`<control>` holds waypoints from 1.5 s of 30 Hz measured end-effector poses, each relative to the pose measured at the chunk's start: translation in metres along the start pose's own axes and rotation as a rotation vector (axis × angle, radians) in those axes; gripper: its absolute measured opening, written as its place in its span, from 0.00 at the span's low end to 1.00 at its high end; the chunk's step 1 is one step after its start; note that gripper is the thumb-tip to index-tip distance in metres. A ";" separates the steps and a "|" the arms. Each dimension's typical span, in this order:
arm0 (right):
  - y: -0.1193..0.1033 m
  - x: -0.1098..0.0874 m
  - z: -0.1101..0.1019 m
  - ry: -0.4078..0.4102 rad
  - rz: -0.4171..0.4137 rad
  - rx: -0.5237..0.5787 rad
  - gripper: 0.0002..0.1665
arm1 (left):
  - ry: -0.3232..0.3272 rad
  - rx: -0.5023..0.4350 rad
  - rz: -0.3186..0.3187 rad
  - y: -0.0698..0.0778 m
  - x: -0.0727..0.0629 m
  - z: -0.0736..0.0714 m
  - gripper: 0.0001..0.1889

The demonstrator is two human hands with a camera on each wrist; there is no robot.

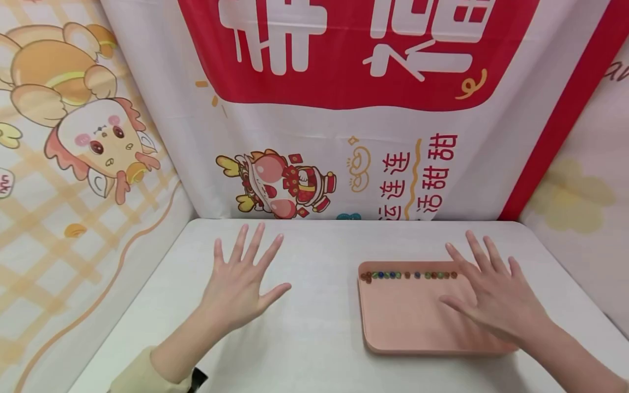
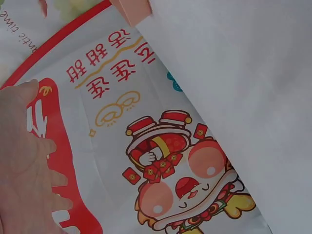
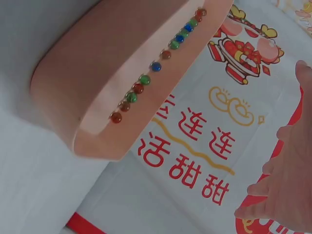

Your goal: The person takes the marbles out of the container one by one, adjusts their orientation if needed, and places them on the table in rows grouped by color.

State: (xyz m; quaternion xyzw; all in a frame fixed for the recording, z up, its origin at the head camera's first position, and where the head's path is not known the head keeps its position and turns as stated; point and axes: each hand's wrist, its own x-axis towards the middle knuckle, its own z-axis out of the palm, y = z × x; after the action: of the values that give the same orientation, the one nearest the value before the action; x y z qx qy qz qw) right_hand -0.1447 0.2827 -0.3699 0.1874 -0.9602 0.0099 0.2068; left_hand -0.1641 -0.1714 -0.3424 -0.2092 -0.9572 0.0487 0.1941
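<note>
My left hand (image 1: 236, 289) is held over the left part of the white table, fingers spread and holding nothing. Over the right side of a pink tray (image 1: 408, 322) hovers my right hand (image 1: 498, 297), its fingers also spread, with nothing in its grasp. Inside the tray, several glass marbles (image 1: 380, 275) in brown, green and blue lie in a row along the far wall. The right wrist view shows the same marbles (image 3: 156, 67) lined up, with the hand (image 3: 292, 165) apart from them. Part of the tray is hidden beneath my right hand in the head view.
The white table (image 1: 314, 327) ends at a hanging white and red cloth (image 1: 344, 120) printed with characters and a cartoon figure. A patterned cloth wall (image 1: 73, 218) stands at the left, and another pale one (image 1: 580, 180) at the right.
</note>
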 end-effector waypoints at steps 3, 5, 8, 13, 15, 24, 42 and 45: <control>0.006 0.002 -0.001 -0.047 -0.002 0.029 0.58 | -0.011 -0.023 0.021 0.004 0.009 0.004 0.48; 0.010 0.003 -0.003 -0.095 -0.001 0.063 0.57 | -0.021 -0.035 0.037 0.008 0.015 0.007 0.48; 0.017 0.004 -0.004 -0.163 0.002 0.117 0.56 | -0.036 -0.036 0.058 0.014 0.023 0.011 0.49; 0.028 0.004 -0.004 -0.223 0.013 0.185 0.56 | -0.053 -0.028 0.096 0.027 0.036 0.018 0.49; 0.032 0.004 -0.003 -0.214 0.007 0.223 0.56 | -0.056 -0.032 0.114 0.032 0.040 0.020 0.50; 0.053 -0.002 0.001 -0.160 -0.005 0.386 0.53 | -0.083 -0.127 0.171 0.056 0.059 0.034 0.50; 0.097 -0.045 0.049 -0.160 0.229 0.664 0.50 | -0.214 -0.281 0.261 0.086 0.078 0.083 0.49; 0.103 -0.051 0.056 -0.160 0.227 0.725 0.48 | -0.220 -0.300 0.282 0.088 0.083 0.086 0.48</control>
State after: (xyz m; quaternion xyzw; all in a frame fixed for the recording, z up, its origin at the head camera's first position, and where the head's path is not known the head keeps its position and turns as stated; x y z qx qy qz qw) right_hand -0.1610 0.3914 -0.4353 0.1410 -0.9221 0.3570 0.0491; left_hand -0.2331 -0.0576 -0.4080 -0.3608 -0.9304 -0.0449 0.0464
